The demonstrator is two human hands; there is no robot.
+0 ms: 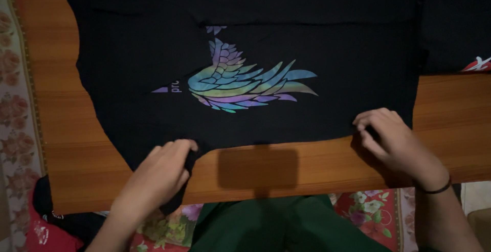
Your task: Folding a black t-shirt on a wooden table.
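A black T-shirt point(245, 57) with an iridescent wing print lies spread flat on the wooden table point(460, 108), both hands, left point(161, 172) and right point(391, 139), pinching its near hem, apparently to keep it taut.

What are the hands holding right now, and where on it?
Both hands grip the black shirt by its near edge: the left hand pinches the near left corner, the right hand the near right corner. It lies flat on the wooden table.

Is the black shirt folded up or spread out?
Mostly spread out: the black T-shirt lies flat on the wooden table, its wing print showing. Both hands pinch its near edge.
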